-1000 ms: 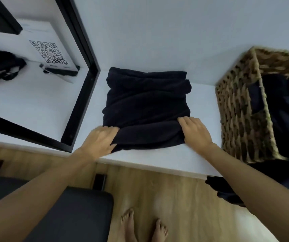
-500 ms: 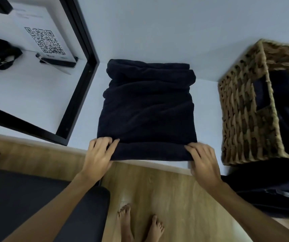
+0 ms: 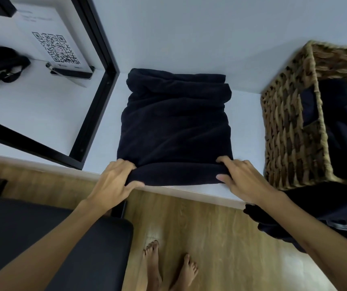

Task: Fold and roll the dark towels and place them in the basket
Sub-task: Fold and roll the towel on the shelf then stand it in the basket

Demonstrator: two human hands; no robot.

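Head view: both hands, left hand [image 3: 113,181] and right hand [image 3: 241,181], have turned the dark towel [image 3: 174,127]'s near edge over at the bench [image 3: 244,127] front, fingers curled around it, so rolling has begun beside the basket [image 3: 290,131].

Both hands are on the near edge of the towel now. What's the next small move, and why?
Probably roll that edge away, toward the wall. The left hand and right hand each grip an end of the first turn of the dark towel, and the rest lies flat and unrolled on the white shelf.
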